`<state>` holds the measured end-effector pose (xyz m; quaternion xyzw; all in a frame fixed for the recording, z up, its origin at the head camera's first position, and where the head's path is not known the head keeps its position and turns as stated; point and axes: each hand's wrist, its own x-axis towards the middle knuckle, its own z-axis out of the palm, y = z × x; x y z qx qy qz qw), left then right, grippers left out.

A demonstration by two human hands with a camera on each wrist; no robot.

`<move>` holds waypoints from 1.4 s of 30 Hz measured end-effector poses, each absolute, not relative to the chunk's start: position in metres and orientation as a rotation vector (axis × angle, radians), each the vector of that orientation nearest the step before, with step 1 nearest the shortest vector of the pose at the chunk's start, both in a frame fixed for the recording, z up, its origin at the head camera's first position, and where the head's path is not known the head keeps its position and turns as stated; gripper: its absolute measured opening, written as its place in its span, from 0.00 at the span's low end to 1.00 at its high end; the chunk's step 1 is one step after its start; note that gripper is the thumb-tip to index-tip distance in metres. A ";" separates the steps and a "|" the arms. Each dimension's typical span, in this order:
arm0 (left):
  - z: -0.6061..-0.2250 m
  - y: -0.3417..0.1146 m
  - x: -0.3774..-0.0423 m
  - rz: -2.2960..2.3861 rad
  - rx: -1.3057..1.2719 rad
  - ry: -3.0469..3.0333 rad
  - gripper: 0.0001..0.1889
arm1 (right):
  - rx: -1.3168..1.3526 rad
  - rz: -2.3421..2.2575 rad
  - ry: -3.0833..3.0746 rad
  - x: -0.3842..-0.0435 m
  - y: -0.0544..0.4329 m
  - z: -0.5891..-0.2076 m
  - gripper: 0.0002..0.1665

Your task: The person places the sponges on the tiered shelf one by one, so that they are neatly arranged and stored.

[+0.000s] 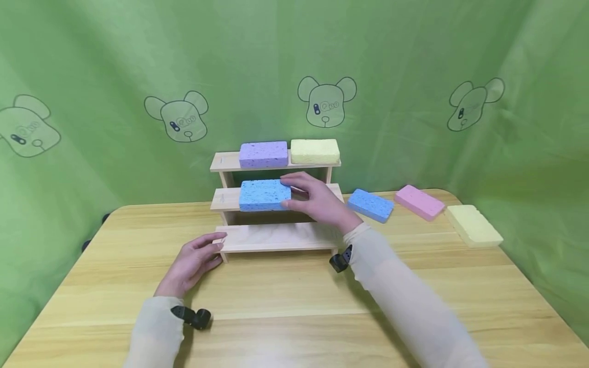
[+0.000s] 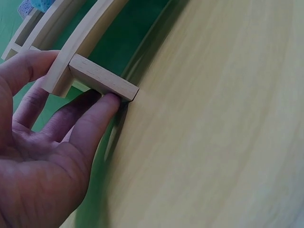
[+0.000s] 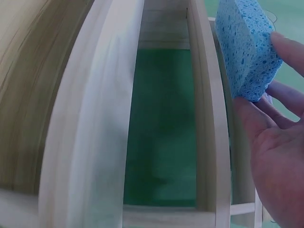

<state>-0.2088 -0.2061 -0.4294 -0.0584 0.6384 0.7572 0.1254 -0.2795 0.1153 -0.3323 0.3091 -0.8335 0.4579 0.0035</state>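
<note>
A three-step wooden shelf (image 1: 280,237) stands toward the back of the table. My right hand (image 1: 317,201) pinches the right end of a light blue sponge (image 1: 263,196) at the middle step; in the right wrist view the thumb and fingers press that sponge (image 3: 247,47) from both sides. Whether its underside touches the step cannot be told. At the left end of the lowest step, my left hand (image 1: 195,263) holds the shelf's edge, its thumb on the board and fingertips against the leg (image 2: 102,78). On the top step sit a purple sponge (image 1: 264,154) and a yellow sponge (image 1: 315,152).
Right of the shelf, a darker blue sponge (image 1: 370,205), a pink sponge (image 1: 419,202) and another yellow sponge (image 1: 474,226) lie on the wooden table (image 1: 276,317). A green curtain (image 1: 257,66) with bear-head drawings hangs behind and at the sides.
</note>
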 end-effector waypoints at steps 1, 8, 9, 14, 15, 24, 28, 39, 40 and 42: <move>-0.430 -0.206 -0.209 2.207 -0.169 1.857 0.20 | 0.968 1.441 -2.611 -0.280 0.113 -0.333 0.35; -0.431 -0.207 -0.208 2.215 -0.167 1.842 0.19 | 0.929 1.500 -2.613 -0.286 0.096 -0.337 0.34; -0.431 -0.207 -0.208 2.216 -0.167 1.839 0.19 | 0.922 1.500 -2.617 -0.287 0.094 -0.338 0.34; -0.433 -0.208 -0.208 2.224 -0.157 1.831 0.19 | 0.898 1.521 -2.636 -0.289 0.087 -0.340 0.33; -0.433 -0.208 -0.208 2.224 -0.154 1.831 0.19 | 0.895 1.514 -2.645 -0.289 0.086 -0.340 0.33; -0.432 -0.207 -0.208 2.223 -0.151 1.824 0.19 | 0.891 1.413 -2.671 -0.288 0.097 -0.341 0.39; -0.432 -0.207 -0.209 2.229 -0.145 1.816 0.19 | 0.895 1.412 -2.654 -0.285 0.111 -0.339 0.37; -0.433 -0.208 -0.211 2.219 -0.152 1.818 0.19 | 0.847 1.360 -2.621 -0.273 0.152 -0.332 0.31; -0.433 -0.208 -0.211 2.219 -0.149 1.817 0.19 | 0.851 1.383 -2.617 -0.272 0.155 -0.333 0.31; -0.433 -0.209 -0.211 2.218 -0.144 1.815 0.19 | 0.854 1.445 -2.605 -0.268 0.158 -0.331 0.30</move>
